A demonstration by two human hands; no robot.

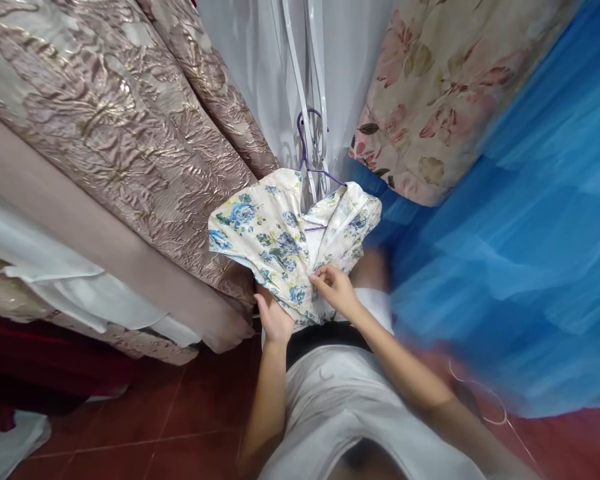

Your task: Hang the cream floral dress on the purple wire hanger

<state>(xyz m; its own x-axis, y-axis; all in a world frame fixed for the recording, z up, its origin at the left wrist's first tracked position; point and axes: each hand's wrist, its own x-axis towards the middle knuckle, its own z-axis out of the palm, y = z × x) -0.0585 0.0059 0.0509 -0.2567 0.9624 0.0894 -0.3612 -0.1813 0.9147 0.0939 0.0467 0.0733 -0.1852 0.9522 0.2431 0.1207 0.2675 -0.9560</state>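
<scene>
A short-sleeved floral blouse (280, 233), cream with blue roses and green-yellow leaves, lies spread in front of my body. Its shoulders are on a purple hanger (304, 143), whose hook points away from me. With thumb and fingertips pinched together, my right hand (334, 288) grips the blouse's front edge below the V-neck. My left hand (276, 321) is at the lower left hem, thumb sticking out to the side. The fingers of that hand go under the cloth and are hidden.
White glossy straps (317, 73) hang down over the hanger, before a white cloth (250, 60). Pink-gold brocade (130, 133) hangs at left. On the right are a pink floral fabric (430, 93) and a large blue fabric (520, 233). A thin white cord (503, 410) lies over red floor tiles (190, 413).
</scene>
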